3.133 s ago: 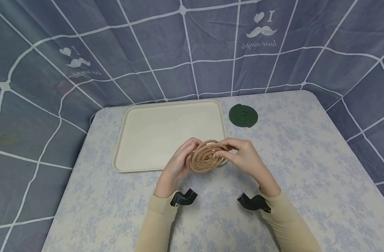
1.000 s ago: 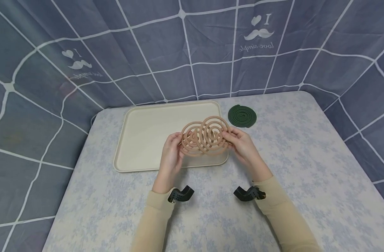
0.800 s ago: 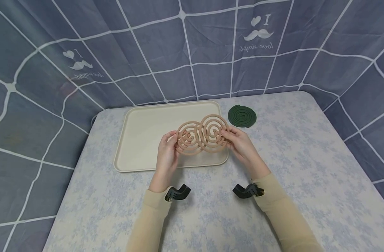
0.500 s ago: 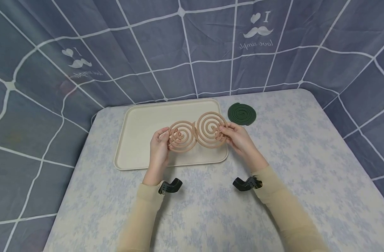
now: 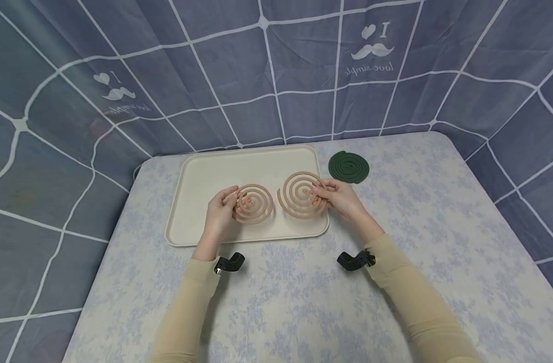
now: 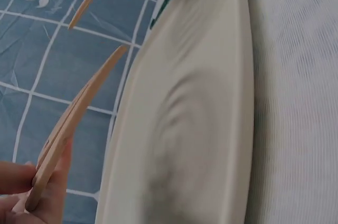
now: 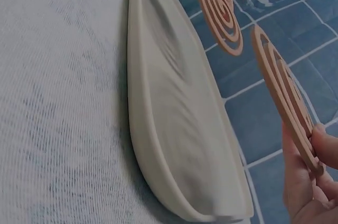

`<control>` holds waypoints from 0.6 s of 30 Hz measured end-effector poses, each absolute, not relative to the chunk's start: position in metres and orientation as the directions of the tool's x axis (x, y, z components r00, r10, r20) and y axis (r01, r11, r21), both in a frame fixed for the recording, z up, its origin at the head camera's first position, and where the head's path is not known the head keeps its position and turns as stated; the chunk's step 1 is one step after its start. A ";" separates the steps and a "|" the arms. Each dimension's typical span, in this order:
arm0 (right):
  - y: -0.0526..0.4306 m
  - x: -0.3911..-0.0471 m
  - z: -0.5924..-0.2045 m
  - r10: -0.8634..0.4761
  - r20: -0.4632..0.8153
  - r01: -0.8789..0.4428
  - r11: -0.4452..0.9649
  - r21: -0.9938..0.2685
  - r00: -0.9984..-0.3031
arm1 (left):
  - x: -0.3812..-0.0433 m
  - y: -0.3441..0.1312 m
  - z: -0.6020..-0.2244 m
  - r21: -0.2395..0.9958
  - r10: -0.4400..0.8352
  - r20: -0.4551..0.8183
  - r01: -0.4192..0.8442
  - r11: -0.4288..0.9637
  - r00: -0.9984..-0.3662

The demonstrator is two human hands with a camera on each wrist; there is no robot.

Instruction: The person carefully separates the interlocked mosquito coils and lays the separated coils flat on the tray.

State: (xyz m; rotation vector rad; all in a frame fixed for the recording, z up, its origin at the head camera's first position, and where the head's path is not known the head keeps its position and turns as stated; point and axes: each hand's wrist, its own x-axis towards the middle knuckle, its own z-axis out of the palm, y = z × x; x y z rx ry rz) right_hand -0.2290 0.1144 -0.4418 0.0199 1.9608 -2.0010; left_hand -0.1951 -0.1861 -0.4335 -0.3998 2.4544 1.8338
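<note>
Two brown mosquito coils are held apart above the cream tray (image 5: 208, 169). My left hand (image 5: 219, 214) pinches the left coil (image 5: 253, 203) by its left side, fingers behind it. With thumb in front and fingers behind, my right hand (image 5: 344, 200) holds the right coil (image 5: 302, 192) by its right edge. In the left wrist view, the left coil (image 6: 84, 100) appears nearly edge-on, clear of the tray. The right wrist view has the right coil (image 7: 282, 94) tilted between thumb and fingers. A small gap separates the two coils.
A dark green mosquito coil (image 5: 348, 167) lies flat on the patterned tablecloth (image 5: 422, 201), right of the tray. A blue curtain with white lines (image 5: 303, 60) hangs behind and beside the table. Soft coil shadows fall on the tray.
The nested brown coils have been drawn apart into two. My left hand moved left with one coil; my right hand keeps the other. The tray and green coil stayed put.
</note>
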 end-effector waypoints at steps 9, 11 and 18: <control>0.114 -0.234 -0.447 -0.237 -0.262 0.228 0.163 -0.960 -0.935 | -0.199 -0.200 -0.440 0.886 -0.095 -0.206 -0.226 0.405 -0.974; 0.113 -0.236 -0.449 -0.239 -0.267 0.220 0.207 -0.953 -0.934 | -0.201 -0.202 -0.441 0.869 -0.085 -0.216 -0.231 0.438 -0.973; 0.113 -0.237 -0.451 -0.255 -0.295 0.196 0.351 -0.916 -0.921 | -0.207 -0.206 -0.444 0.808 -0.057 -0.265 -0.254 0.532 -0.963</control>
